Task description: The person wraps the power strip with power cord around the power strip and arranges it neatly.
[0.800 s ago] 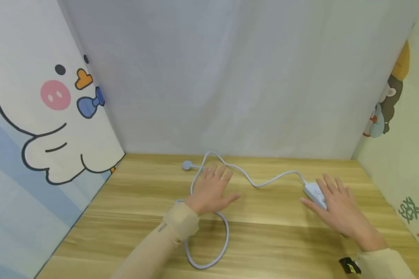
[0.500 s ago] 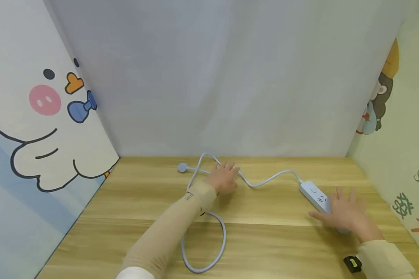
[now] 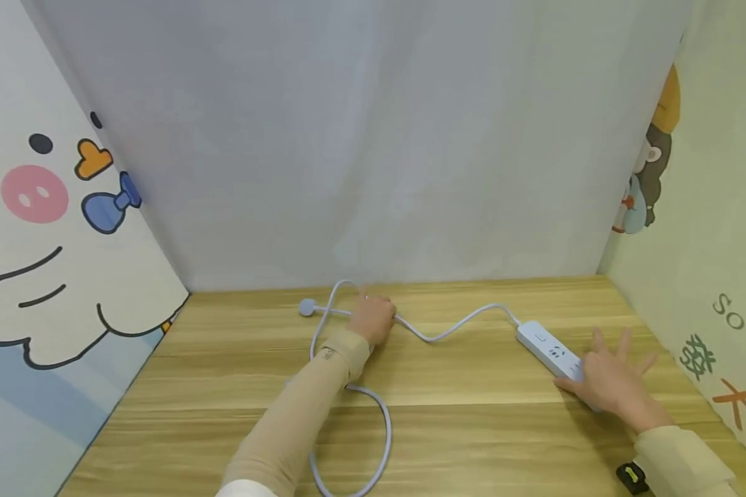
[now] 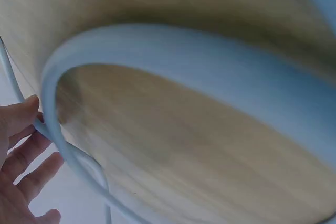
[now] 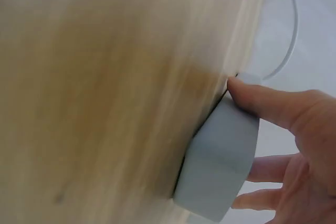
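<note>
A white power strip (image 3: 543, 347) lies slantwise on the wooden table at the right. My right hand (image 3: 614, 381) is over its near end, fingers spread. In the right wrist view the thumb (image 5: 262, 103) touches the strip (image 5: 218, 153) along one side, while other fingers extend on its far side. My left hand (image 3: 374, 319) is at the white cable (image 3: 460, 329) near the back. The left wrist view shows its thumb and forefinger pinching a thin strand of cable (image 4: 10, 74). The round plug (image 3: 307, 307) lies left of this hand, past a cable crossing.
A loop of cable (image 3: 388, 442) lies on the table (image 3: 485, 442) in front, partly behind my left sleeve. Beside my right cuff is a small black item (image 3: 632, 476) with a yellow-green part. A grey curtain (image 3: 410, 138) backs the table; printed panels (image 3: 709, 276) flank it.
My left hand has moved forward from over the cable loop and now pinches the cable. My right hand has slid toward the strip's near end, uncovering its sockets. The view has shifted rightward.
</note>
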The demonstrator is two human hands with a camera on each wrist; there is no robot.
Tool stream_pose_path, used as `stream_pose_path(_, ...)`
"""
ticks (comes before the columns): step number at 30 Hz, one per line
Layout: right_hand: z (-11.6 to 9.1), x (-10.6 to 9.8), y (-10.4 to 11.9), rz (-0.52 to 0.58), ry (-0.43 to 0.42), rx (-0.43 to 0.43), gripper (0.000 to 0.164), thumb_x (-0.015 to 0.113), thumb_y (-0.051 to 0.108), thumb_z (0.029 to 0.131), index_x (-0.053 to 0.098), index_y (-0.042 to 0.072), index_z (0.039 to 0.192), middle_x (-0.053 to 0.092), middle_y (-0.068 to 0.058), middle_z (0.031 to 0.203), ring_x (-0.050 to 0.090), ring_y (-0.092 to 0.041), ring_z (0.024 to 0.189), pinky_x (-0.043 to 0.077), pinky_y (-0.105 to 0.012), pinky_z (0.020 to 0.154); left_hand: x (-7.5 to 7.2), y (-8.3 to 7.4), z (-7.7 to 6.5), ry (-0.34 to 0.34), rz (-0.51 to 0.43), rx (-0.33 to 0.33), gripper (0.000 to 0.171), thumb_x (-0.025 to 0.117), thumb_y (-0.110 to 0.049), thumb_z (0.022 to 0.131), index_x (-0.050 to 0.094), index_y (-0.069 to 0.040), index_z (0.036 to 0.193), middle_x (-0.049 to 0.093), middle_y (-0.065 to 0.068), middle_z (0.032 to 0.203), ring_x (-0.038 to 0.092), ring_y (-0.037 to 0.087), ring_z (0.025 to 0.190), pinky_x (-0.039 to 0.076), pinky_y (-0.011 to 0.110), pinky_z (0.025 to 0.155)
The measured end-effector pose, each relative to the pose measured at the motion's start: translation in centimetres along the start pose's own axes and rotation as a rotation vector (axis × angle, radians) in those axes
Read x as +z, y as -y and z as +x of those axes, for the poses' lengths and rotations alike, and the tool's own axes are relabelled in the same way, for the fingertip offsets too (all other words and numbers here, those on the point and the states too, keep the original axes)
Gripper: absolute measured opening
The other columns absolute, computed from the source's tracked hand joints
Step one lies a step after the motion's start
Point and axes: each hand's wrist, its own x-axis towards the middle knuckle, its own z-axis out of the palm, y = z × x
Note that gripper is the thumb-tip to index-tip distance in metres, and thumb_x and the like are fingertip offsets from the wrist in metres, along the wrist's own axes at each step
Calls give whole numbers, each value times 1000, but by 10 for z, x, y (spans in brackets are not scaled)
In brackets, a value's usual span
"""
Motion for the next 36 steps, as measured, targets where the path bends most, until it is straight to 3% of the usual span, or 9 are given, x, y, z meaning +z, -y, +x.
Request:
stream_pose_path(4,-4,0,-1,-11,-58,-40,55,80,47,81,72,-8,84,28,-48,146,4,-75,138,-5,-93,94,-4,15,-14,-67,-41,69,12,74,-26,93,81,-18,100,77,-2,104,68,23,112,27,53,123)
stream_pose_path(9,-10,-6,-4,-36,-290,-72,51,83,40,77,71,-9,83,39,-41,145,9,-66,145,-1,-89,102,-31,25,-47,-117,-196,128,19,73,-33,94,82,-18,102,78,-2,102,64,25,115,28,53,122)
stream_pose_path(11,-10,-16,-6,-16,-406,-62,53,83,40,76,70,-11,83,43,-38,143,14,-63,146,2,-87,106,-50,22,-64,-147,-333,127,22,72,-34,94,82,-17,102,78,-2,100,63,24,113,28,51,122)
stream_pose_path(14,-6,-39,-3,68,-594,-71,79,72,65,81,70,-14,86,50,-37,135,22,-61,143,5,-82,110,-77,11,-94,-174,-599,140,20,72,-34,94,81,-17,101,76,-4,98,60,21,112,29,49,119)
stream_pose_path(18,3,-67,9,179,-844,-146,112,42,92,80,68,-17,84,56,-37,125,29,-57,139,7,-75,111,-100,-7,-133,-77,-944,151,14,70,-36,96,80,-26,93,73,-11,96,57,16,105,42,42,99)
stream_pose_path(20,7,-77,19,220,-922,-191,110,44,90,81,67,-18,80,58,-37,121,32,-57,136,9,-74,109,-106,-16,-144,-29,-1061,168,14,69,-36,97,79,-30,90,73,-13,95,56,13,101,43,37,90)
stream_pose_path(26,19,-95,52,329,-964,-267,95,59,76,84,69,-18,81,60,-31,120,34,-57,129,16,-73,98,-105,-54,-142,33,-1146,408,17,66,-27,99,81,-20,95,78,-4,98,61,4,99,44,26,94)
stream_pose_path(33,17,-111,59,392,-976,-247,70,76,50,81,72,-18,97,59,-30,125,33,-53,131,17,-63,99,-89,-72,-159,249,-1357,499,26,57,-26,105,79,-11,107,77,5,107,58,8,115,36,31,113)
stream_pose_path(36,13,-114,65,457,-946,-274,65,79,47,82,73,-16,98,61,-29,126,33,-50,132,16,-59,105,-87,-80,-160,302,-1356,586,29,53,-25,106,76,-9,112,78,8,106,59,10,120,31,36,119)
